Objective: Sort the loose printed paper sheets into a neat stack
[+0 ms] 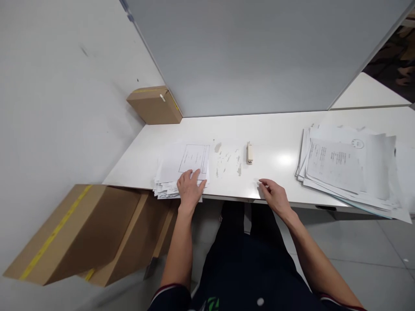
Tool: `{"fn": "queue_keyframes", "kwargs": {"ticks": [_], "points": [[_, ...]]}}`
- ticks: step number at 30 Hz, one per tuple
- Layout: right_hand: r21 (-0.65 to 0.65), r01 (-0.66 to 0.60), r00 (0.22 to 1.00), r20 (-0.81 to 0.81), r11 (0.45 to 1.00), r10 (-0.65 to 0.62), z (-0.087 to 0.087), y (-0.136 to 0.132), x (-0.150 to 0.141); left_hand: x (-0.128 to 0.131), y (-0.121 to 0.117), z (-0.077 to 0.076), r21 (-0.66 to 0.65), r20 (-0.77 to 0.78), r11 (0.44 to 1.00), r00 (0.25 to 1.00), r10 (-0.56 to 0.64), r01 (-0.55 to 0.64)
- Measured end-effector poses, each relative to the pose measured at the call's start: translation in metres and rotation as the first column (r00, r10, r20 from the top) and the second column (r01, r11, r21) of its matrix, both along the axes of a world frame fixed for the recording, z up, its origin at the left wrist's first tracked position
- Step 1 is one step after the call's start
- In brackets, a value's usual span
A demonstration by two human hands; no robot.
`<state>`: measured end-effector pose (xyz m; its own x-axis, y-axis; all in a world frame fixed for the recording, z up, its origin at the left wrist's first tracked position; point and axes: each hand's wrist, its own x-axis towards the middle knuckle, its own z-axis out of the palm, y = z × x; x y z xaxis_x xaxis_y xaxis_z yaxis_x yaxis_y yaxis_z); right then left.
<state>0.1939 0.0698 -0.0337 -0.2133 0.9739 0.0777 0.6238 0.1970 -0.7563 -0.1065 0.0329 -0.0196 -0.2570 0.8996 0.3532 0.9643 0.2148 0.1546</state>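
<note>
My left hand [190, 186] lies with spread fingers on the front part of a thick stack of printed papers [177, 162]. The top sheet has a framed table printed on it, and the sheet edges below stick out unevenly. At the table's front edge, my right hand [275, 195] rests with loosely bent fingers, nothing visible in it. A small beige stapler [249, 153] lies on the white table [272, 129], beyond my right hand and touching neither hand.
A wider, untidy pile of papers [343, 164] covers the table's right side. One cardboard box [155, 106] sits in the back left corner. Large cardboard boxes [74, 233] with yellow tape stand left below the table. A grey panel [246, 56] rises behind the tabletop.
</note>
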Motion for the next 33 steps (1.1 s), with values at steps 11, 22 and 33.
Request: {"fn": "queue_keyframes", "kwargs": {"ticks": [11,22,33], "points": [[-0.078,0.097,0.990,-0.094,0.992,-0.104,-0.002,0.000,0.000,0.007,0.012,0.029,0.384,0.664,0.893,0.742,-0.090,-0.235],[-0.528,-0.394,0.563,-0.785,0.752,-0.257,0.023,-0.026,-0.032,0.108,-0.018,0.045,0.183,0.862,0.951,-0.425,-0.276,-0.247],[-0.593,-0.277,0.713,-0.654,0.756,-0.252,0.017,-0.022,0.018,0.071,-0.041,-0.002,-0.051,0.712,0.927,-0.637,0.295,0.372]]}}
